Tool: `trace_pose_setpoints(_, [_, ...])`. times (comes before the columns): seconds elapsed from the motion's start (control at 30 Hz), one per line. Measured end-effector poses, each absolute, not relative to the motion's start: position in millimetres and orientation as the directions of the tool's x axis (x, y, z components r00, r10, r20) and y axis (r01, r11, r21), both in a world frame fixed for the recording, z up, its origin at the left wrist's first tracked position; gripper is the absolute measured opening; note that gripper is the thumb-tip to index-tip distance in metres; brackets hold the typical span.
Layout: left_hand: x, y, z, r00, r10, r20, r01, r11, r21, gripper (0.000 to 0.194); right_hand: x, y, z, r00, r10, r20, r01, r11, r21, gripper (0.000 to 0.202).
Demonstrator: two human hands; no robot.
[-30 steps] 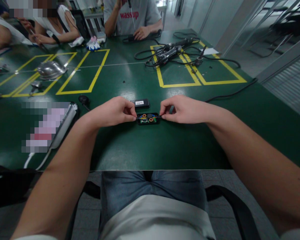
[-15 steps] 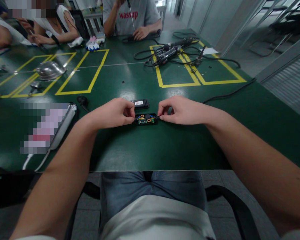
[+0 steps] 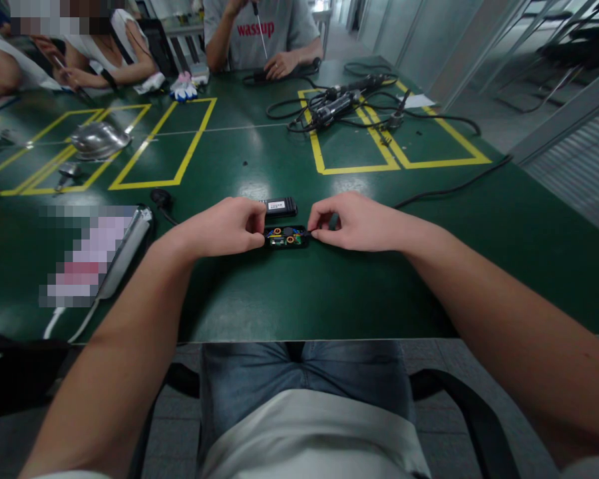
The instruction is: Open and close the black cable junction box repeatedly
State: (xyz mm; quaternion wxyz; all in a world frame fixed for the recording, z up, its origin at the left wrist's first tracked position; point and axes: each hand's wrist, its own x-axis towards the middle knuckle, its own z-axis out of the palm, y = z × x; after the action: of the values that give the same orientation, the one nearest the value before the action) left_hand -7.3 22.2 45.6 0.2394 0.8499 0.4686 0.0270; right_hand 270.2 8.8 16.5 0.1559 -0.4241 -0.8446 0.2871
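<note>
A small open black plastic case (image 3: 285, 245) lies on the green table in front of me, with a circuit board, copper-coloured ring coils and coloured wires inside. My left hand (image 3: 232, 227) is closed in a pinch at its left end, where a black cord meets the case; the fingertips partly hide the grip. At the right end my right hand (image 3: 352, 223) pinches the other black cord (image 3: 444, 193) close to the case. Just behind sits the black cover (image 3: 279, 207) with a white label, its left end behind my left fingers.
A black plug (image 3: 161, 197) lies left of my left arm. A phone (image 3: 92, 256) with a white cable is nearer the left edge. Beyond are a shiny metal part (image 3: 100, 141), gloves (image 3: 184, 88) and tangled corded tools (image 3: 337, 108). People sit across the table, one holding a screwdriver (image 3: 261, 30).
Both hands and the open case have shifted slightly left. My right hand still pinches at the right end, and the plug at left has moved a little left.
</note>
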Motion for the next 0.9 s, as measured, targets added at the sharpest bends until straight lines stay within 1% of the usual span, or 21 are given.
trace_pose_setpoints(0.17, [-7,21,46,0.557,0.81,-0.183,0.785,-0.442,0.433,0.005,270,8,15,-0.594,0.804,0.032,0.628,0.487,-0.607,0.01])
trace_pose_setpoints(0.23, [-8,22,45,0.57,0.806,-0.158,0.773,-0.462,0.434,0.003,271,7,15,-0.59,0.807,0.04,0.638,0.496,-0.589,0.01])
trace_pose_setpoints(0.3, [-9,23,42,0.576,0.814,-0.074,0.756,-0.496,0.428,0.004,271,7,15,-0.579,0.814,0.058,0.65,0.503,-0.57,0.011])
trace_pose_setpoints(0.43, [-10,30,30,0.528,0.83,0.178,0.74,-0.553,0.383,0.019,271,8,13,-0.551,0.829,0.101,0.651,0.502,-0.569,0.013])
trace_pose_setpoints(0.5, [-10,34,22,0.518,0.822,0.236,0.742,-0.569,0.354,0.026,270,8,11,-0.55,0.827,0.111,0.639,0.503,-0.581,0.016])
trace_pose_setpoints(0.57, [-9,38,15,0.526,0.815,0.243,0.744,-0.58,0.331,0.032,269,7,9,-0.555,0.823,0.121,0.626,0.509,-0.59,0.02])
trace_pose_setpoints(0.63, [-8,40,10,0.541,0.816,0.205,0.747,-0.578,0.329,0.037,268,7,7,-0.563,0.817,0.128,0.613,0.516,-0.599,0.026])
trace_pose_setpoints(0.7, [-6,42,7,0.534,0.83,0.159,0.759,-0.554,0.341,0.041,267,7,4,-0.561,0.818,0.13,0.593,0.507,-0.626,0.036])
trace_pose_setpoints(0.8, [-5,41,7,0.515,0.847,0.133,0.768,-0.524,0.368,0.044,269,9,-1,-0.529,0.84,0.12,0.558,0.451,-0.697,0.062])
trace_pose_setpoints(0.9, [-6,38,12,0.507,0.845,0.168,0.732,-0.526,0.433,0.049,271,13,-4,-0.507,0.856,0.1,0.537,0.405,-0.74,0.083])
